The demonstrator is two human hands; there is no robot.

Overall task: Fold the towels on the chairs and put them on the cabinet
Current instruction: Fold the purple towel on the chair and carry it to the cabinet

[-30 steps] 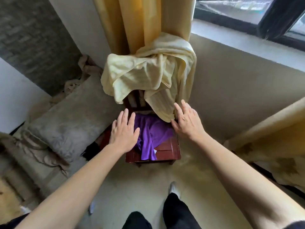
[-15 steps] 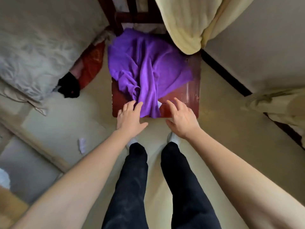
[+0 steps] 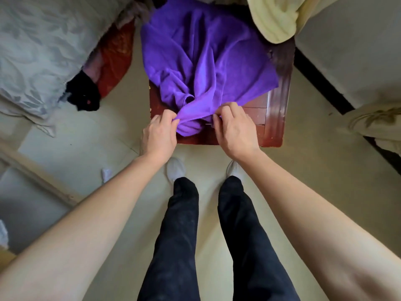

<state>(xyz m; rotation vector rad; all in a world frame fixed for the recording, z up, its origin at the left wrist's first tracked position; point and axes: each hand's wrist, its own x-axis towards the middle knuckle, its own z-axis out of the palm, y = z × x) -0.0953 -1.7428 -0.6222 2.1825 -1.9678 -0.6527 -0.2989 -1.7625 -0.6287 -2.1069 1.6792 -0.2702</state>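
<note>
A crumpled purple towel (image 3: 206,57) lies on the seat of a dark red wooden chair (image 3: 275,118) right in front of me. My left hand (image 3: 159,135) pinches the towel's near edge on the left. My right hand (image 3: 235,128) grips the same edge on the right, so the cloth bunches between them. A pale yellow towel (image 3: 273,20) hangs over the chair's back at the top right, its lower end touching the seat. The cabinet is out of view.
A grey patterned cushion (image 3: 36,46) fills the upper left, with red and black cloth (image 3: 104,72) beside the chair. A wall with a dark skirting (image 3: 321,77) runs along the right. My legs and white shoes (image 3: 175,169) stand on the beige floor.
I have stepped up to the chair and looked down. Both hands came down from open over the seat and closed on the near edge of the purple towel.
</note>
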